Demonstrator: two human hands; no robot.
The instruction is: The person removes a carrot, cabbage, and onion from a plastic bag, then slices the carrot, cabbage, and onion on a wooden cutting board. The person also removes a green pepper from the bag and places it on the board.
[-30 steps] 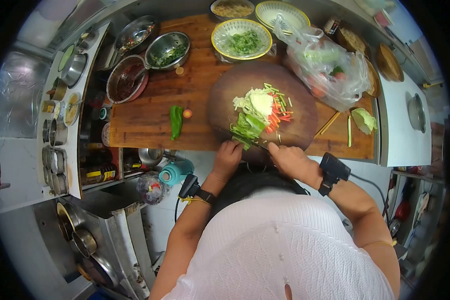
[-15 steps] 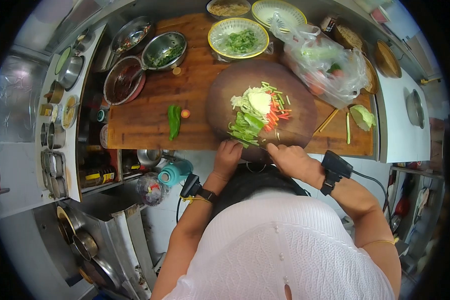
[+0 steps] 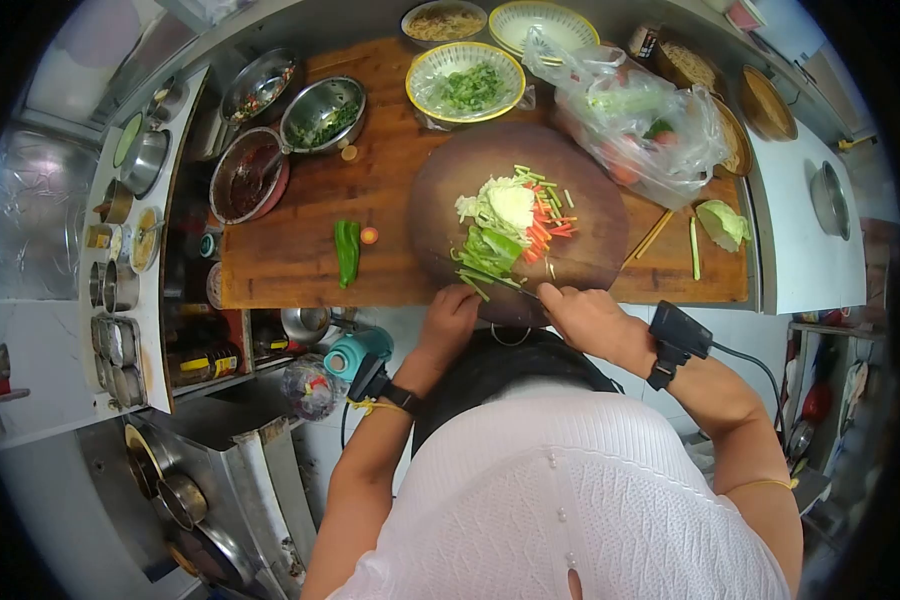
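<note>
On the round wooden chopping board lies a pile of cut vegetables: pale shredded cabbage, orange-red strips and green pepper pieces. At the near edge, my left hand has its fingers bent together against thin green strips. My right hand is closed round the handle of a knife. Only a narrow dark line of the blade shows, pointing left between the hands beside the green pieces. The handle is mostly hidden in my fingers.
Left of the board lie a whole green pepper and a carrot stub. Steel bowls and a patterned bowl of chopped greens stand behind. At right are a plastic bag of vegetables, chopsticks and a cabbage piece.
The whole view has shifted slightly. More of the knife blade now shows between my hands, and a green strip sticks out by my left fingertips. The pile looks much the same.
</note>
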